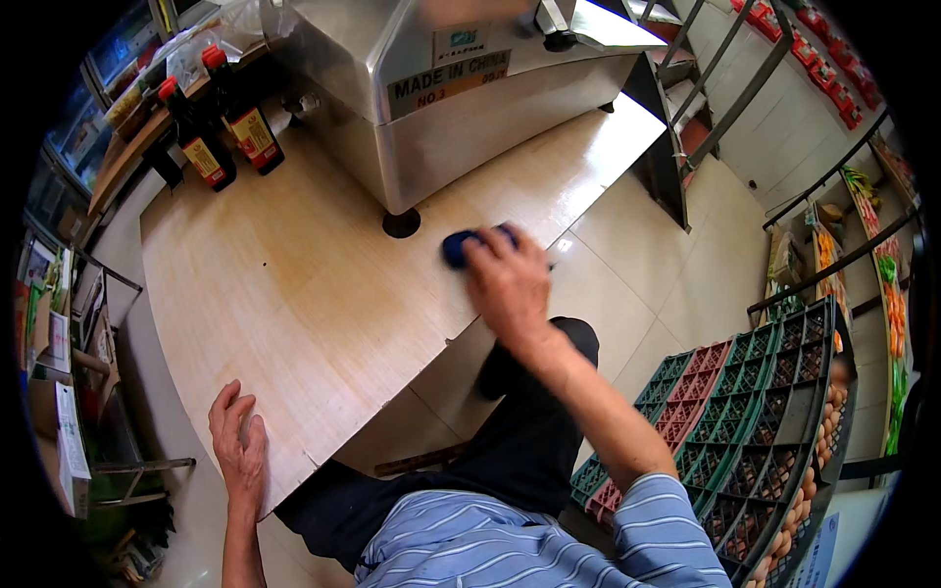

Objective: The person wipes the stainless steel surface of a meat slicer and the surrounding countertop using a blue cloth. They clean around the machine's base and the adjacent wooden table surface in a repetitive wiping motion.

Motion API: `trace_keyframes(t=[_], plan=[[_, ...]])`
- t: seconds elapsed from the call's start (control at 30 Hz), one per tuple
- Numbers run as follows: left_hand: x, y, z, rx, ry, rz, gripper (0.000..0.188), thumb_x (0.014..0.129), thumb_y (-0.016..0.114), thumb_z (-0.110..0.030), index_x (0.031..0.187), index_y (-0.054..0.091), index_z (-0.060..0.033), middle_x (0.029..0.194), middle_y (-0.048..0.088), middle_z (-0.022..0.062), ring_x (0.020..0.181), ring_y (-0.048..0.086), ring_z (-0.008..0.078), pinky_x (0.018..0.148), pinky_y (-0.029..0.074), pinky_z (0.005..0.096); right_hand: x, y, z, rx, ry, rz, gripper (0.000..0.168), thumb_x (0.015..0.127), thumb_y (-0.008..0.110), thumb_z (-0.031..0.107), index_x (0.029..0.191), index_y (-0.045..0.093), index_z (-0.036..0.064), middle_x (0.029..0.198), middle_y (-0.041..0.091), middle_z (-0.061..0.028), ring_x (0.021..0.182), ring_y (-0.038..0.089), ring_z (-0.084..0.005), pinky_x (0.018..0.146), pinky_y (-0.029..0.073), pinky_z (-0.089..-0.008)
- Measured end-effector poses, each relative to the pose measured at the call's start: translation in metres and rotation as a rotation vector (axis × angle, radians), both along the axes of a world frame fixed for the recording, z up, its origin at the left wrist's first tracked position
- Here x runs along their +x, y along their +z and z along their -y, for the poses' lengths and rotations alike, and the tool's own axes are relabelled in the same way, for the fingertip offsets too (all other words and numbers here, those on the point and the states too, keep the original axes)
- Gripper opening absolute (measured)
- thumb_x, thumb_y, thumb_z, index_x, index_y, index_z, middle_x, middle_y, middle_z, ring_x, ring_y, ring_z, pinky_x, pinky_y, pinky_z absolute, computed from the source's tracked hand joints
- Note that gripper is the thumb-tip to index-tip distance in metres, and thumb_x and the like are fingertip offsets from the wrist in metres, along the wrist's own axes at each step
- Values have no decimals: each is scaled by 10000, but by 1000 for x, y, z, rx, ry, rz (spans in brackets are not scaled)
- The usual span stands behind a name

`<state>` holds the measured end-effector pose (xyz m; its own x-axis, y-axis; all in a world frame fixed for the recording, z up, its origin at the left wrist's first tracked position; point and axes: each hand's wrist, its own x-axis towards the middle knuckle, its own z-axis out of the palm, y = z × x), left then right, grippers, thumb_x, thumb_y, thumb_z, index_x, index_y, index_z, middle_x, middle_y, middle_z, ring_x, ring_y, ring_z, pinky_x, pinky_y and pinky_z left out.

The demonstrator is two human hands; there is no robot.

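Note:
Under the fingers of my right hand (507,287) is a dark blue object, apparently a cloth or pad (457,248), on the wooden tabletop (331,294) close to its right edge. The hand is slightly blurred and hides part of the blue object. My left hand (241,445) rests on the near left corner of the tabletop, fingers apart, holding nothing. Beyond the blue object stands a large stainless steel machine (470,140) on dark round feet. Two dark bottles with red caps, one (197,143) left of the other (246,125), stand at the back left.
Stacked plastic crates (706,411) with eggs (798,507) stand to the right. Metal-railed steps (684,110) lie beyond the table's right edge. Racks with cartons (66,426) stand on the left, and shelves of packaged goods (889,294) at the far right.

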<state>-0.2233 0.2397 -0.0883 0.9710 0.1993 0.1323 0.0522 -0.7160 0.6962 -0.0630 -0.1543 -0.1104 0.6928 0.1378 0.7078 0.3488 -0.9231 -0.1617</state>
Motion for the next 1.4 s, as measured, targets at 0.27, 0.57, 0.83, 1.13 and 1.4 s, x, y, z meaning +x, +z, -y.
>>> trace_keyframes(t=[0.27, 0.57, 0.83, 1.13, 1.4], plan=[[1, -9, -8, 1, -33, 26, 278, 941, 577, -64, 1206, 653, -25, 1513, 503, 147, 1423, 463, 336, 1199, 374, 433, -65, 17, -86, 496, 764, -308, 258, 935, 714, 172, 1166, 700, 59, 1078, 705, -112, 1050, 657, -324, 880, 543, -441], [1, 7, 0, 83, -2, 28, 280, 914, 609, -48, 1188, 662, -25, 1471, 545, 157, 1391, 485, 338, 1184, 376, 428, -15, 71, 1, 747, 294, -373, 346, 1010, 700, 274, 1251, 696, 26, 937, 733, -109, 866, 693, -219, 792, 563, -352], [5, 2, -1, 82, -37, 63, 285, 902, 630, -41, 1183, 674, -31, 1454, 567, 138, 1377, 500, 330, 1159, 401, 429, 46, 23, 36, -20, -118, -262, 349, 929, 735, 303, 1224, 728, 117, 1188, 734, -105, 1113, 633, -376, 922, 546, -467], [0, -2, -5, 136, -23, 54, 309, 898, 641, -47, 1205, 678, -47, 1470, 561, 140, 1397, 490, 323, 1170, 392, 421, -25, 10, -108, 39, 184, -191, 301, 799, 798, 179, 1068, 699, 88, 1049, 687, -102, 1016, 608, -345, 837, 524, -466], [35, 45, 63, 48, -245, 108, 587, 937, 673, -273, 1465, 546, -50, 1621, 408, 181, 1501, 388, 348, 1244, 285, 432, -43, 40, -134, 379, 597, -256, 383, 914, 729, 187, 1262, 649, 49, 1336, 632, -194, 1289, 559, -430, 1053, 476, -512]])
